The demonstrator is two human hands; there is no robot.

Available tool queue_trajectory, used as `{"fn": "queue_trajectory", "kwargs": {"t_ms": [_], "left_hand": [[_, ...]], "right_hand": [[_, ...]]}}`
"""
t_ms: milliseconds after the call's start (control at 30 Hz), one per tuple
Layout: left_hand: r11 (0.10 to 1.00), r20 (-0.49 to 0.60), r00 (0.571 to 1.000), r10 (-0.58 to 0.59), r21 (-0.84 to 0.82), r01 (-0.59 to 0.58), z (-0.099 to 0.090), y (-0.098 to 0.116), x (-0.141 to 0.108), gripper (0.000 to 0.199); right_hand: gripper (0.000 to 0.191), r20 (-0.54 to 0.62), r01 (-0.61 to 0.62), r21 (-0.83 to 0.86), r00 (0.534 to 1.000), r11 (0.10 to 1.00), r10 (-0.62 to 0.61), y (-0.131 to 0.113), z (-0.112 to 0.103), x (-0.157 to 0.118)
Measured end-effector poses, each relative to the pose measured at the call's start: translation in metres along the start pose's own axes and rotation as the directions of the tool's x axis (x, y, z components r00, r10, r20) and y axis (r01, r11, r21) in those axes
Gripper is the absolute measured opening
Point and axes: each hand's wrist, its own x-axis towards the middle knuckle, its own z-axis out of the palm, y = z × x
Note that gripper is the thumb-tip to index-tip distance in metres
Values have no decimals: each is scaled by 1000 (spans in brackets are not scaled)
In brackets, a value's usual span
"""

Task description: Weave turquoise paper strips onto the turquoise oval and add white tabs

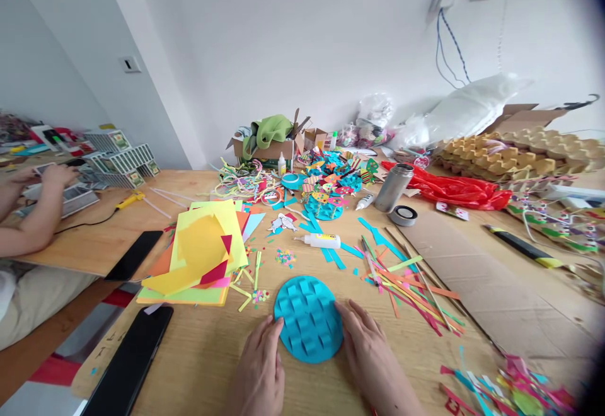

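At the near side of the wooden table, we are framing a round blue paper disc between our two hands, with the glue bottle lying beyond it and the stack of colored paper off to the left. Our left hand is touching the left rim and our right hand the right rim, both with fingers loosely extended, neither clenched nor gripping. For steady handling, we are probably best off pressing lightly and evenly at the rim, leaving the raised parts uncrushed. Lying flat, the disc is showing staggered rows of raised paper flaps, their small shadows making a checkered relief inside a smooth, plain border.
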Motion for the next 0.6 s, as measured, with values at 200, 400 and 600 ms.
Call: {"fn": "queue_trajectory", "kwargs": {"t_ms": [200,400,600], "left_hand": [[1000,-19,1000,6,-29,-6,-1,1,0,57],[998,-49,999,-4,-65,1,-4,2,2,59],[998,-34,999,-31,-62,29,-2,0,0,54]], "right_hand": [[48,13,-13,22,1000,1000,13,-2,-1,2],[45,-12,-14,66,1000,998,14,-1,0,4],[46,16,-13,36,1000,999,13,-1,2,3]]}}
